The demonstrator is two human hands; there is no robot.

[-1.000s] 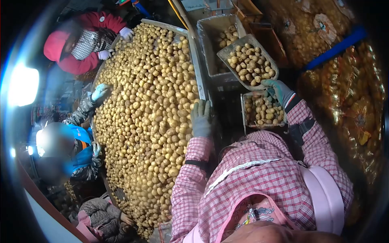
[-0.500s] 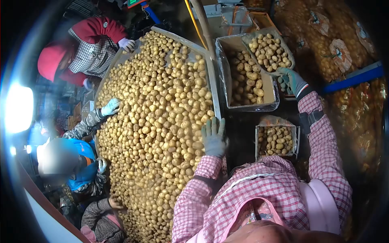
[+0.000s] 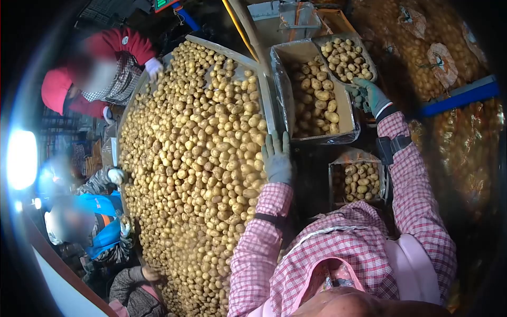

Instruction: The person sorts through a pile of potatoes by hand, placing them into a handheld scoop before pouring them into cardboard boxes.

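Potatoes (image 3: 195, 153) cover a large metal-edged table (image 3: 266, 100) on the left. My left hand (image 3: 277, 161), in a grey-green glove, lies with fingers spread at the table's right edge, beside the potatoes, holding nothing. My right hand (image 3: 369, 96), gloved in green, is at the near edge of a tray of potatoes (image 3: 346, 59), its fingers bent there. The tray overlaps the right side of a lined box (image 3: 351, 124) that holds larger potatoes. A smaller basket (image 3: 388, 182) with potatoes stands nearer to my body.
Several co-workers stand along the table's left side, one with a red sleeve (image 3: 124, 42), another with a blue vest (image 3: 103, 203). A wooden pole (image 3: 248, 26) rises by the table's far right corner. Net sacks of potatoes (image 3: 417, 53) and a blue bar (image 3: 459, 96) lie right.
The potato tray and my right hand have moved away from my body, from above the small basket to beside the lined box. My left hand stays near the table edge; the view has shifted.
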